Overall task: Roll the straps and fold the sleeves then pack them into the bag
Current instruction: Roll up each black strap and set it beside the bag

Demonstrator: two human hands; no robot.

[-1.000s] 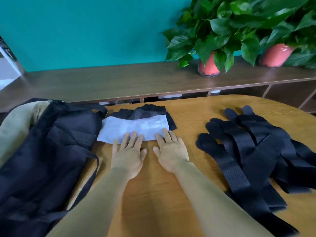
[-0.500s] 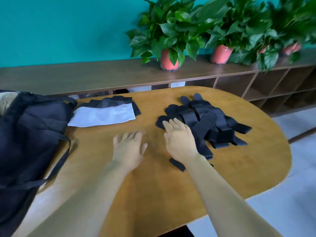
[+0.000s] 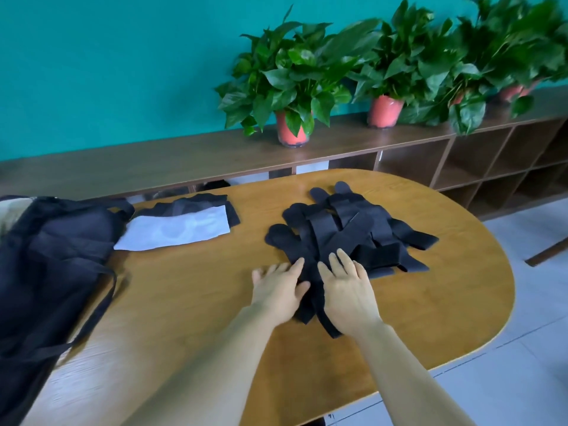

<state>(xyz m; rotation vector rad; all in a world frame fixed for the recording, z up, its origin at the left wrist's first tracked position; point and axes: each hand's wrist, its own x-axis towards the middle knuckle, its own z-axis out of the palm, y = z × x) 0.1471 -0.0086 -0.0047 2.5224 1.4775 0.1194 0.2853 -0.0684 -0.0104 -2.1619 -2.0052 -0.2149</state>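
Left hand: yours, flat on the table, fingers straight and a little spread, gripping nothing. Its index tip and thumb tip touch the near-left fringe of the straps.

Right hand: palm down on the near part of that heap, fingers straight, holding nothing. Whatever lies under your palm is hidden.

Straps: a black criss-crossed heap on the right half of the table, closer to the far edge than the near one. They are too dark and overlapped to count. Loose tails stick out toward the near edge between your wrists.

Folded sleeves: by the far edge, left of the straps and apart from them. A white layer covers most of the black fabric, so the number of pieces cannot be told.

Bag: black, slumped over the table's left end and cut off by the frame. Its opening is hard to make out, and whether it touches the sleeves' left corner is unclear.

The table's near-left corner is out of view. Potted plants stand on the shelf unit behind, the rightmost ones blurred.
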